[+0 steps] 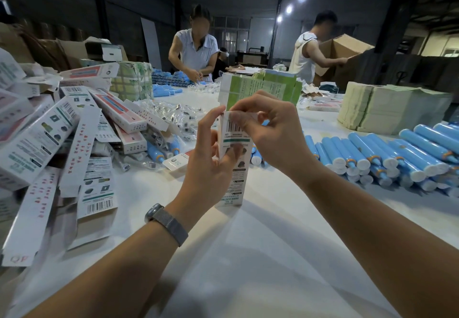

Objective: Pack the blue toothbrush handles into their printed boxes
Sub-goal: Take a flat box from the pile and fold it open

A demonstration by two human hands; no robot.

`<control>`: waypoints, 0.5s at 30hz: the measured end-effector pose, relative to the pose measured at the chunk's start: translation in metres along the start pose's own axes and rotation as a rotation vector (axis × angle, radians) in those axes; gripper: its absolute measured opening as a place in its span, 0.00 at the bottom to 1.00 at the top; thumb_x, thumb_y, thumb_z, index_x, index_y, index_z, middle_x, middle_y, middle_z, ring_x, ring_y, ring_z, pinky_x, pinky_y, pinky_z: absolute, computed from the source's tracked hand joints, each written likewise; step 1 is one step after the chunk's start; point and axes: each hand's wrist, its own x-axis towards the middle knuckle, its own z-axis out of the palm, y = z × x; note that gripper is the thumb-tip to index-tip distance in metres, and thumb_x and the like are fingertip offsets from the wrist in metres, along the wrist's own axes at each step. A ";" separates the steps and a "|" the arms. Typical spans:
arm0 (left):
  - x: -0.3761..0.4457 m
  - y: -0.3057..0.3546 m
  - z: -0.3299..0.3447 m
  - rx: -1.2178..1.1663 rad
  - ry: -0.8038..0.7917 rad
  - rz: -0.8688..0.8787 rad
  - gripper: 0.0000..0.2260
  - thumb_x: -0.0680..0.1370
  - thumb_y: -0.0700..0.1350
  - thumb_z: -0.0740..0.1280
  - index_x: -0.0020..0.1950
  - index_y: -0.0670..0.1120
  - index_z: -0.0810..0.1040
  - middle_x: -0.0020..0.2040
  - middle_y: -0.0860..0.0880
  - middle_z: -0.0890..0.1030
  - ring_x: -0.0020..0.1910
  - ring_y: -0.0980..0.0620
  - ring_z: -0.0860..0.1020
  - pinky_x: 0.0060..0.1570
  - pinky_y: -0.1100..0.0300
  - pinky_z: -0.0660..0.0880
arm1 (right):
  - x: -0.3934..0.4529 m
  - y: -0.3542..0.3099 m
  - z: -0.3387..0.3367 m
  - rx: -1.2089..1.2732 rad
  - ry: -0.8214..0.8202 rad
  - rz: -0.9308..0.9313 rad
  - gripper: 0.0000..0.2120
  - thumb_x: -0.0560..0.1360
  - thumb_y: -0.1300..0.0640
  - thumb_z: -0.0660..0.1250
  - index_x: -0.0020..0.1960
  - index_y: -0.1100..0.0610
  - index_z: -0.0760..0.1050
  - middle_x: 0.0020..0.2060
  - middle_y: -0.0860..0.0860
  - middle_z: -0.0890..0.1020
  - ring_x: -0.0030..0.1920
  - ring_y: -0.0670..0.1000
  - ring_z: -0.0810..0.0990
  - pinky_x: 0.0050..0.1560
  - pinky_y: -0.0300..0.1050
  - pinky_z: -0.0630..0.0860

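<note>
Standing upright on the white bench: one tall white printed cardboard box with a barcode near its top. Left hand, fingers curled round the box's side, steadying it. Right hand pinching the top flap, apparently tucking it shut. Contents of this box hidden; probably a handle already inside, judging by the closing of the lid.

Piled to the left: a heap of long white printed boxes, mostly lying closed, a few with flaps open; impossible to tell which are filled. Stacked to the right: rows of loose blue cylindrical toothbrush handles with white end caps, more lying near the heap and farther up the bench. Plenty left to pack, then; the job looks partway through at best.

Across the bench: two other people at work, stacks of green-and-white printed sheets between.
</note>
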 end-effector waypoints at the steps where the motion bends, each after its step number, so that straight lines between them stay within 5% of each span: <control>1: 0.000 0.000 0.000 -0.001 -0.002 0.005 0.30 0.76 0.43 0.66 0.62 0.77 0.63 0.48 0.52 0.79 0.45 0.53 0.83 0.46 0.51 0.83 | 0.001 -0.001 -0.001 0.004 -0.009 0.007 0.02 0.75 0.64 0.71 0.45 0.59 0.82 0.38 0.46 0.79 0.41 0.41 0.78 0.41 0.30 0.71; 7: -0.001 0.000 0.001 0.007 -0.024 0.037 0.31 0.77 0.43 0.65 0.62 0.79 0.60 0.48 0.56 0.79 0.44 0.56 0.82 0.44 0.59 0.81 | 0.008 -0.006 -0.013 0.009 -0.085 0.039 0.03 0.74 0.64 0.72 0.44 0.57 0.82 0.38 0.47 0.81 0.41 0.42 0.79 0.45 0.39 0.76; 15: -0.001 -0.002 0.000 0.051 -0.024 0.070 0.28 0.78 0.44 0.65 0.65 0.75 0.61 0.49 0.55 0.79 0.44 0.54 0.82 0.43 0.58 0.80 | 0.012 -0.010 -0.018 -0.007 -0.159 0.099 0.03 0.75 0.63 0.71 0.44 0.56 0.83 0.41 0.50 0.83 0.46 0.51 0.83 0.49 0.56 0.80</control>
